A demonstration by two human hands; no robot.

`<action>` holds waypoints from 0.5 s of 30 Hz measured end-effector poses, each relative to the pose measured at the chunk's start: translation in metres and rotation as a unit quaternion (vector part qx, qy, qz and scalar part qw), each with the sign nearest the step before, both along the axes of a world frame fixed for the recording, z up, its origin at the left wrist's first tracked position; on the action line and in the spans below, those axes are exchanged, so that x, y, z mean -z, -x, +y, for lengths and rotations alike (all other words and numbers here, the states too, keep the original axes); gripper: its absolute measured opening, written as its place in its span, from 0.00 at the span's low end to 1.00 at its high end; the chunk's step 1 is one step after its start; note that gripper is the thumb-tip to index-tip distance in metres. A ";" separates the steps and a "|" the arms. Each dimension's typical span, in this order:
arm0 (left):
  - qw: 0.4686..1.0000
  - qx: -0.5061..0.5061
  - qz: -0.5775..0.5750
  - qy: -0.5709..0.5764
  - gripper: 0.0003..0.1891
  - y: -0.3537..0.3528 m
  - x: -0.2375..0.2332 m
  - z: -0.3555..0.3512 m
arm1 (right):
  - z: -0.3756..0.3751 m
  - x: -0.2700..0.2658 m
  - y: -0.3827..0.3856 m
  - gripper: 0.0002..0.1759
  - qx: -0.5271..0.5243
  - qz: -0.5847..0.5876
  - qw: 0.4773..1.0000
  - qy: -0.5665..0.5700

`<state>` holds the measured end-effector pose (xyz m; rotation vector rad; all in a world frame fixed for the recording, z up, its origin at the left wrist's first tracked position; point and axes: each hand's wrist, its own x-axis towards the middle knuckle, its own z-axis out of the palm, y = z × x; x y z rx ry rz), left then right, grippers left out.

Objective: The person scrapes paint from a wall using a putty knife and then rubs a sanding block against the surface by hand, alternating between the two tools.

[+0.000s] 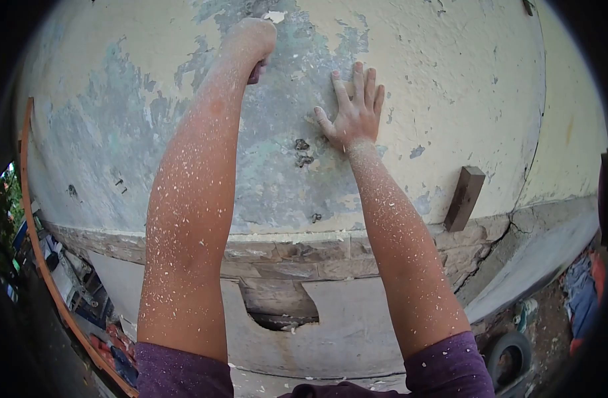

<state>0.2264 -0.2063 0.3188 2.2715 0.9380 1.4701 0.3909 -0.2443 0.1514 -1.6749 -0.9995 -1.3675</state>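
Before me stands a wall [443, 86] with peeling cream paint over a grey-green layer. High on it, my left hand [253, 41] is closed in a fist beside a loose white paint flake [275, 16]; a small dark edge shows below the fist, and what the fingers hold is hidden. My right hand [357, 113] lies flat on the wall with its fingers spread, holding nothing. Pale dust and paint chips cover both forearms.
A brown wooden block [464, 199] juts out at the right, above a cracked ledge [476, 255]. Below the wall is a panel [350, 325] with a broken hole. A tyre [508, 358] lies lower right; a curved orange-brown strip [42, 259] runs down the left.
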 end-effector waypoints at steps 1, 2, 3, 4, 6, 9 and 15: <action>0.998 -0.014 0.051 -0.020 0.28 0.003 0.024 -0.003 | 0.001 0.002 -0.002 0.41 -0.007 -0.009 1.000 -0.012; 0.993 -0.031 0.103 -0.040 0.30 0.007 0.052 -0.007 | 0.001 0.003 -0.003 0.41 -0.008 -0.002 1.000 -0.010; 0.974 -0.099 0.152 -0.132 0.28 0.003 0.089 0.004 | 0.001 0.002 -0.004 0.40 -0.015 -0.006 1.000 -0.016; 0.975 -0.112 0.161 -0.100 0.29 0.005 0.123 -0.002 | 0.001 0.002 -0.003 0.40 -0.023 -0.013 0.999 -0.022; 0.975 -0.129 0.165 -0.075 0.29 -0.002 0.141 -0.007 | 0.000 0.003 -0.002 0.39 -0.032 -0.011 0.999 -0.027; 0.989 -0.065 0.122 -0.056 0.30 -0.017 0.107 -0.019 | -0.001 0.002 -0.003 0.39 -0.036 -0.013 0.999 -0.032; 0.998 0.000 0.045 -0.053 0.29 -0.057 0.036 -0.009 | -0.005 0.003 -0.003 0.38 -0.056 -0.004 0.998 -0.034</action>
